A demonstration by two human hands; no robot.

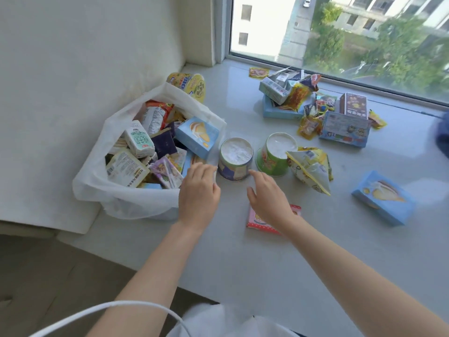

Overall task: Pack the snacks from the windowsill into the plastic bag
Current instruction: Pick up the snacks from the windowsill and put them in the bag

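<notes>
Hovering wide open, the right hand [267, 200] is near the upturned cup [235, 158] on the windowsill [243, 263], just beside the plastic bag [97, 186]. The cup looks light, stiff and slick, so I'd clasp its sides. The left hand [199, 193] meets the bag's rim; whether it pinches, I cannot tell.

The plastic bag [126, 205] at nine o'clock looks thin, translucent white; the windowsill [243, 263] smooth, glossy stone; the blue box [382, 198] cardboard.

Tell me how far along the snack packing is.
Roughly half done. The plastic bag already holds many boxes and packets. Left hand is at the bag's rim; right hand reaches, open, toward the purple cup. Still out: green cup, yellow pouch, red packet, blue box, the pile by the window and the yellow tub behind the bag.
</notes>
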